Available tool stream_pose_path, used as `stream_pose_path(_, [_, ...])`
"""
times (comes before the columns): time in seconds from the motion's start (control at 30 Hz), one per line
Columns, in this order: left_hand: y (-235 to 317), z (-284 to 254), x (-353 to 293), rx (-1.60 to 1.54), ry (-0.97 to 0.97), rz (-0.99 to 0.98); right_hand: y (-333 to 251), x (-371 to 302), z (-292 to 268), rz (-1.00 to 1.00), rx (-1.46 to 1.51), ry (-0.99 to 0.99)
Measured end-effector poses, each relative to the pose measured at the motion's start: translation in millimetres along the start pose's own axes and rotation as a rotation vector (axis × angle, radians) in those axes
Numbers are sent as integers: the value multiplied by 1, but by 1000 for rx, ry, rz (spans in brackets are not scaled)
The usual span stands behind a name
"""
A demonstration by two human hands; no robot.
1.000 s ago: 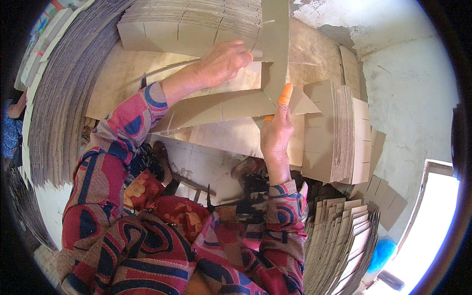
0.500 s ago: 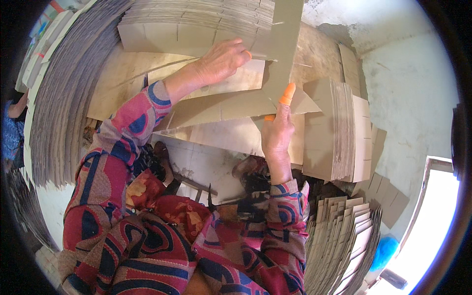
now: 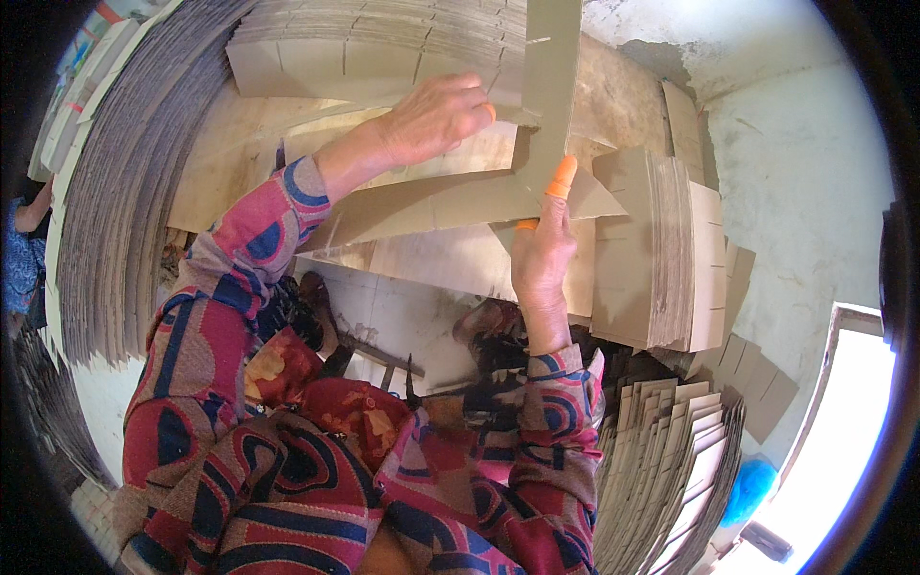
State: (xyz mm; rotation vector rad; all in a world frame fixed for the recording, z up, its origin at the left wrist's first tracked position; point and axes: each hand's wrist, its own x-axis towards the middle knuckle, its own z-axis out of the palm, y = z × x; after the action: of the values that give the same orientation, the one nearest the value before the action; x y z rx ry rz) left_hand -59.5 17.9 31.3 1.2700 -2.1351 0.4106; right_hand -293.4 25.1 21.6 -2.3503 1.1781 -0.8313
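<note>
My right hand (image 3: 544, 254) grips slotted cardboard strips that cross one another, its thumb up in an orange finger cover. One strip (image 3: 551, 77) runs away from me to the top edge; another strip (image 3: 422, 203) stretches to the left, below my left hand. My left hand (image 3: 441, 117) is closed, with an orange cover on one finger. It pinches a further cardboard strip (image 3: 516, 116), seen nearly edge-on, which meets the far-running strip. My fingers hide part of where it is held.
Beneath lies a wooden board (image 3: 441, 259). Slotted cardboard is stacked at the back (image 3: 383, 72), in a tall pile at left (image 3: 125, 201) and in a bundle at right (image 3: 628, 249). More sheets (image 3: 661, 460) stand at lower right, near a blue bag (image 3: 750, 492). Another person's sleeve (image 3: 24, 254) shows at far left.
My left hand has shifted slightly right, and the strip in it has turned a little. The strip running away from me has tilted slightly. My right hand keeps its grip almost in place.
</note>
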Motion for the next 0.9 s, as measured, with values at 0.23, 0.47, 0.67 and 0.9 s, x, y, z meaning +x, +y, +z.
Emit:
stream_pose_path(0.23, [2,-3,1,-57,56,-22,8,-1,2,-35,-64,-69])
stream_pose_path(0.47, [13,-6,-7,-257,-34,-212,13,-2,9,32,-117,-137])
stream_pose_path(0.67, [-5,-96,1,-628,-392,-671,-2,-6,7,-3,-74,-155])
stream_pose_path(0.9, [-63,-56,27,-53,-379,-382,4,-11,2,-5,-57,-111])
